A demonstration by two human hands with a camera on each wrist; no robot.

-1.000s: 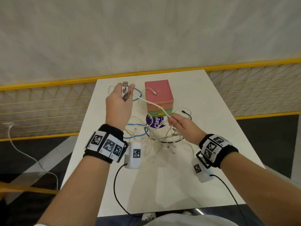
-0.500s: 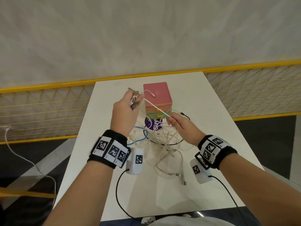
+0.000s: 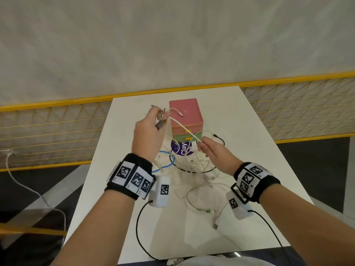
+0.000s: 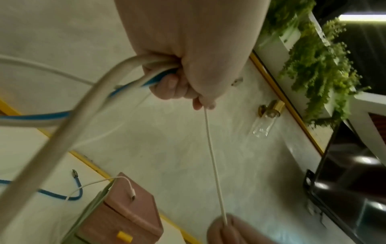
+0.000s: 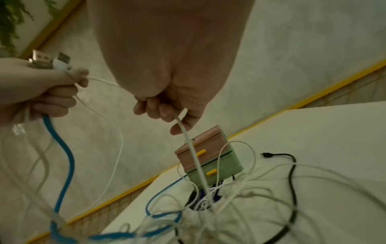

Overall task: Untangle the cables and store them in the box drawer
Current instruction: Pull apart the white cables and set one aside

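A pink and green drawer box [image 3: 186, 119] [image 5: 205, 159] [image 4: 125, 213] stands at the table's far middle, both drawers shut. My left hand [image 3: 148, 131] [image 4: 177, 82] is raised left of it, gripping a bunch of cable ends: white cables, a blue cable [image 5: 62, 148] and USB plugs [image 5: 49, 61]. A thin white cable [image 3: 184, 129] [image 4: 213, 161] runs taut from that hand to my right hand [image 3: 213, 150] [image 5: 167, 112], which pinches it. The tangle of white, blue and black cables [image 3: 194, 167] [image 5: 219, 206] lies on the table under both hands.
A white table [image 3: 240, 131] holds everything; a purple round sticker [image 3: 183, 148] lies in front of the box. A yellow mesh railing [image 3: 48, 135] runs behind the table. Loose white cable ends [image 3: 209, 210] trail toward the near edge. A black cable [image 3: 219, 138] lies right of the box.
My left hand has moved right and nearer, toward the box. The right hand has risen slightly with the white cable. More cable has slid toward the table's near edge.
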